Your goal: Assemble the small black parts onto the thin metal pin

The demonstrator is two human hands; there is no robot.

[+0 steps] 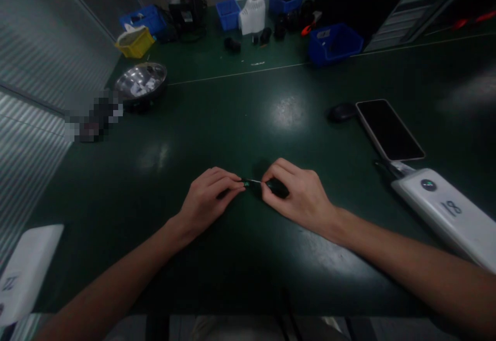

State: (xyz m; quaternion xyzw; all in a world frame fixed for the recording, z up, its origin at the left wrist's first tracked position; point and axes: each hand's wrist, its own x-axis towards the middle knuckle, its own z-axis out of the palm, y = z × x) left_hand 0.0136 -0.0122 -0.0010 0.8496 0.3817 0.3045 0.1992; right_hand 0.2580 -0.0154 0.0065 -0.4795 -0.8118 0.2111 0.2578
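Note:
My left hand (209, 194) pinches a small green piece (246, 184), possibly a circuit board, between thumb and fingertips, low over the green tabletop (217, 134). In my right hand (302, 194) is a screwdriver (278, 188) with a dark handle and a thin metal shaft. Its shaft points left, and the tip meets or lies just by the green piece; contact is too small to make out. Both hands are closed and close together at the middle of the table. The fingers hide part of the piece and of the handle.
Right of my hands are a phone (389, 129), a dark mouse (341, 112) and a white power bank (449, 201). Another white device (31, 268) lies left. A metal bowl (158, 85) holds white bits. Blue bins (335, 44) and a yellow bin (135, 44) stand farther back.

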